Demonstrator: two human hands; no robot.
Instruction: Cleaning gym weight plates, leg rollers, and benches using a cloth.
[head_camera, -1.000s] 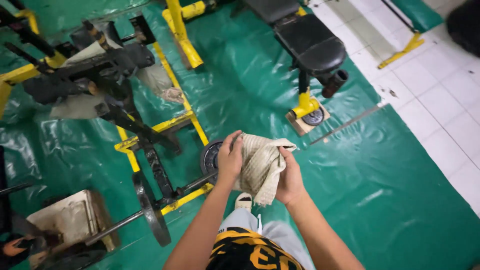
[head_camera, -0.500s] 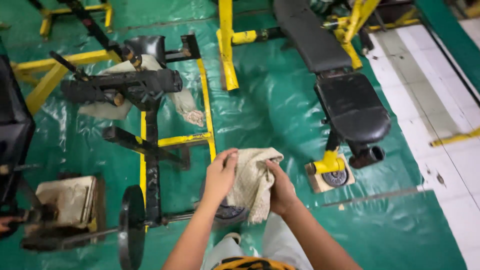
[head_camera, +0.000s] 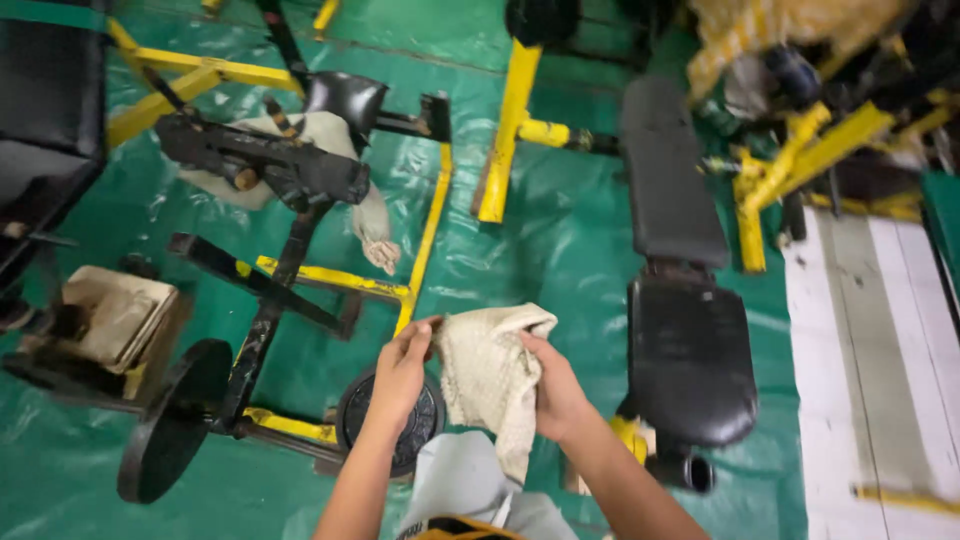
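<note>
Both hands hold one cloth (head_camera: 487, 378) between them, above the person's lap; the left hand (head_camera: 400, 375) grips its left edge with fingers curled over the top corner; the right hand (head_camera: 556, 390) is closed on its right side, thumb pressed into the fabric; the cloth is beige, coarse and crumpled, with a tail hanging down between the wrists toward the grey shorts (head_camera: 455, 485).

Below the hands lies a green tarp (head_camera: 560, 240) covering the floor, wrinkled and shiny; a white tiled strip (head_camera: 880, 370) shows at the right edge.

Just under the left hand a black weight plate (head_camera: 360, 415) lies flat on the tarp; a second plate (head_camera: 165, 420) stands on edge to the left, on a bar; a yellow and black frame (head_camera: 400, 290) runs between them.

To the right of the cloth stands a black padded bench (head_camera: 685, 350), its long pad (head_camera: 668, 170) stretching away toward the top; another beige rag (head_camera: 370, 215) hangs from the black machine (head_camera: 270, 165) at upper left; a worn wooden block (head_camera: 115, 315) sits at far left.
</note>
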